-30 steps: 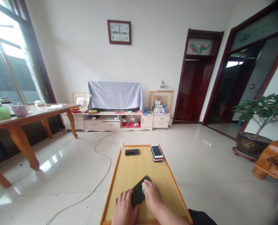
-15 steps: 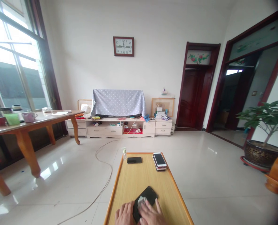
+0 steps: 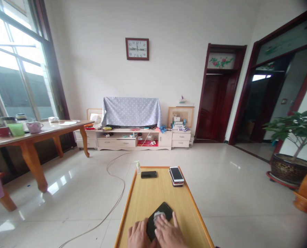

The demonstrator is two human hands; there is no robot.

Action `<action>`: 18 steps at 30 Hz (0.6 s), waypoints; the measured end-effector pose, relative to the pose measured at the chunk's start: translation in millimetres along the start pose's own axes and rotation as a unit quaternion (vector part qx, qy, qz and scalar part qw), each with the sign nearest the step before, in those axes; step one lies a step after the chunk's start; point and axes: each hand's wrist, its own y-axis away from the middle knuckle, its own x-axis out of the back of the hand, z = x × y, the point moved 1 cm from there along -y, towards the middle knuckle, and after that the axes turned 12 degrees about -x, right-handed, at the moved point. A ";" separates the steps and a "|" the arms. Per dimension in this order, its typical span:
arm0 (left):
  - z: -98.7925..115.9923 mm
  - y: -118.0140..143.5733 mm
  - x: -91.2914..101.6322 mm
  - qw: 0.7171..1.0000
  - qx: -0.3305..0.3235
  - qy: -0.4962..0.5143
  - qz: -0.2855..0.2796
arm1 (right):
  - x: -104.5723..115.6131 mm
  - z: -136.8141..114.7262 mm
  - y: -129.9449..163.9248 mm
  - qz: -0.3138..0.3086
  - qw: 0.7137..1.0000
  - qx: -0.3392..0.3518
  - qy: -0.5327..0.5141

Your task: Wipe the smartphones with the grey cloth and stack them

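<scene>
A black smartphone point(image 3: 166, 209) lies slanted on the near part of a small wooden table, its dark face up. My left hand point(image 3: 138, 235) is at the phone's lower left edge, fingers together and steadying it, the thumb mostly hidden. With my right hand point(image 3: 169, 233) I press a crumpled light grey cloth point(image 3: 158, 216) against the phone's face. The little finger of that hand sticks out past the phone's right edge, and the palm covers the phone's lower end.
At the wooden table's point(image 3: 179, 198) far end are another dark phone point(image 3: 148, 174), a small pump bottle point(image 3: 138, 167) and a stack of phones point(image 3: 176, 175) topped by a white one. A cable point(image 3: 117, 199) runs over the floor. A larger table point(image 3: 62, 129) with cups stands left.
My right hand has slid the cloth slightly up and to the right over the phone. My left hand stays by the phone's edge. The view has shifted a little.
</scene>
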 end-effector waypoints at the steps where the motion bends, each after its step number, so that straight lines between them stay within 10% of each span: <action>1: 1.0 0.4 0.1 1.000 0.000 0.002 0.007 | 7.4 4.5 -1.3 0.019 0.999 -0.033 0.008; 5: 5.2 1.2 4.1 1.000 0.006 0.004 0.003 | 11.0 4.4 -5.6 0.050 0.993 -0.100 0.022; 11: 1.3 -2.2 7.7 0.999 0.009 -0.004 -0.035 | -14.3 -13.9 -6.6 -0.030 0.999 0.043 -0.008; 18: 4.3 -2.7 13.2 0.999 0.021 0.017 -0.043 | 7.7 2.5 -17.6 0.051 0.993 -0.103 0.022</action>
